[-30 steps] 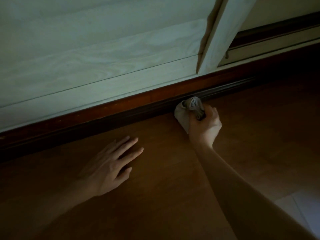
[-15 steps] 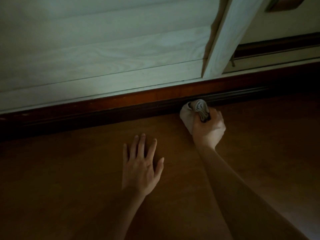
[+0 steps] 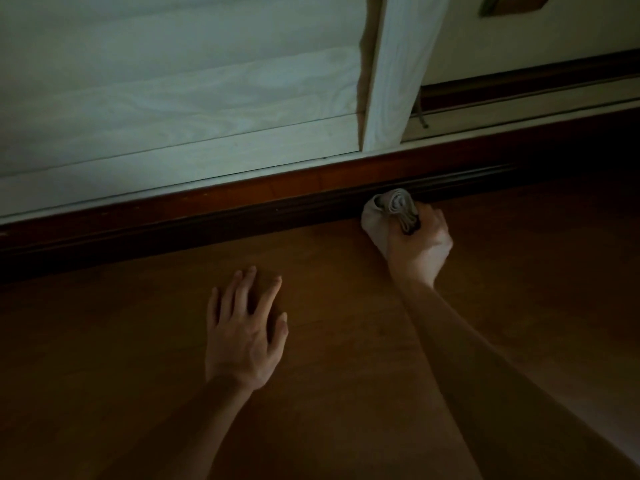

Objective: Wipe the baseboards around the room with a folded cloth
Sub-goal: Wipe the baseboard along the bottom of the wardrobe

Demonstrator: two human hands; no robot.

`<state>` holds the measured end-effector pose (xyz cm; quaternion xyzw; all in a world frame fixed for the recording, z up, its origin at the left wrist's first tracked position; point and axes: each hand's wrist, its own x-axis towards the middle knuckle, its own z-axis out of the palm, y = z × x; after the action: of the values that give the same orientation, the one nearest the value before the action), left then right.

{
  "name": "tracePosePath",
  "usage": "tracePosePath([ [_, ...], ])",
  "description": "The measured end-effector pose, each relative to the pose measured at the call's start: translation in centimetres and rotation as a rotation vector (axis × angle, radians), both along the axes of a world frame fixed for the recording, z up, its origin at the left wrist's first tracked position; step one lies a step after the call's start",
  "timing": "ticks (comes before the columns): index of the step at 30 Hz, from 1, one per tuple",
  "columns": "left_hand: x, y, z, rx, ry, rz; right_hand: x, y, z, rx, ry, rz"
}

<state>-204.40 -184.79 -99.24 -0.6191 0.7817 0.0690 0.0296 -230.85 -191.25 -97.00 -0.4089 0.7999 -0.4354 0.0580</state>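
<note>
gripping a bunched pale cloth [image 3: 388, 216], the right hand [image 3: 420, 249] is curling its fingers tightly round it and pressing the wad against the dark lower edge of the reddish-brown baseboard [image 3: 242, 199], right where it is meeting the wooden floor [image 3: 346, 375]. the left hand [image 3: 244, 336] is lying flat on the floor, fingers spread and grasping nothing, well apart from the cloth. above the baseboard a pale wood-grain sliding door [image 3: 173, 109] is standing, its white frame post [image 3: 394, 71] leaning across the view in dim light.
</note>
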Motion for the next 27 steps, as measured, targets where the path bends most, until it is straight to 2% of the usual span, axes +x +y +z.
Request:
tracePosePath([
  [3, 0.0, 0.0, -0.1, -0.012, -0.012, 0.007, -0.4, -0.1, -0.2, -0.018, 0.011, 0.049],
  [7, 0.0, 0.0, -0.1, -0.019, -0.011, 0.007, -0.4, -0.1, -0.2, -0.034, -0.023, -0.036],
  [12, -0.3, 0.1, 0.0, -0.017, -0.007, 0.019, 0.1, 0.0, 0.0, -0.038, 0.014, 0.181],
  [18, -0.3, 0.1, -0.1, -0.029, 0.011, 0.014, -7.1, 0.1, -0.7, -0.023, -0.006, -0.125],
  [24, -0.2, 0.2, 0.1, -0.03, 0.016, 0.02, -8.3, -0.1, -1.0, -0.009, 0.013, -0.067],
  [27, -0.3, 0.2, 0.2, -0.037, 0.015, 0.017, -9.3, -0.2, -0.9, -0.02, -0.019, -0.179],
])
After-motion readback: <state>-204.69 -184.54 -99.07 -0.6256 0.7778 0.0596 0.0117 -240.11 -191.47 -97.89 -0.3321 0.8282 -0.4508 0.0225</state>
